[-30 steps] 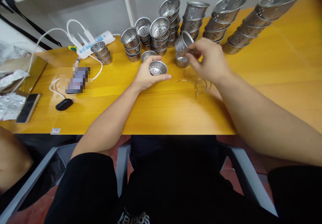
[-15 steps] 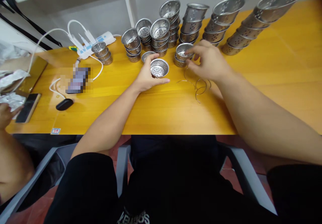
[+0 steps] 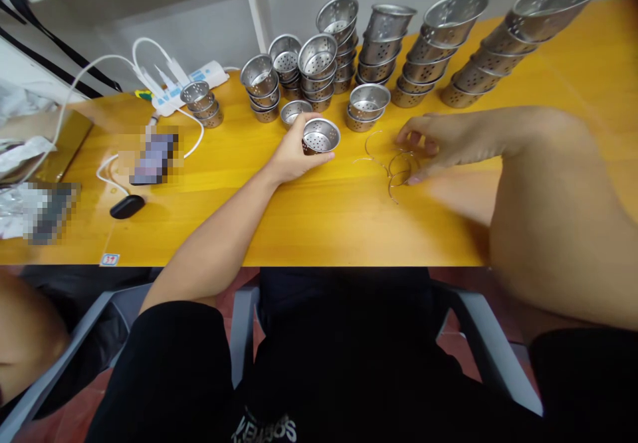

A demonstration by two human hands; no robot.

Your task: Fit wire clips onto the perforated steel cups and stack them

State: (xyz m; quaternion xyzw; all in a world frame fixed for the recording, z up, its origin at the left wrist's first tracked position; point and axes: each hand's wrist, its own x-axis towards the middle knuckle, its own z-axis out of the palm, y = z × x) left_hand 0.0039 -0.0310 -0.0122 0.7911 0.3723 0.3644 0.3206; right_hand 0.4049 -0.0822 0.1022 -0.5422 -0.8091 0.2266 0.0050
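My left hand grips a small perforated metal cup between thumb and fingers, its open top facing up. Just behind it stands another low cup. My right hand is over the thin curved wires on the table, thumb and fingers apart, with nothing visible between them. To the left of that hand is a short stack of two cups, touched by neither hand.
Taller stacks of perforated cups line the back. On the left are a small cup stack, a power strip with white cables, a phone and a black case. Another person's arm shows at the left edge.
My right hand has moved from the two-cup stack rightward and nearer, over the wires. My left hand and its cup shifted slightly right. The other person's hand has left the table.
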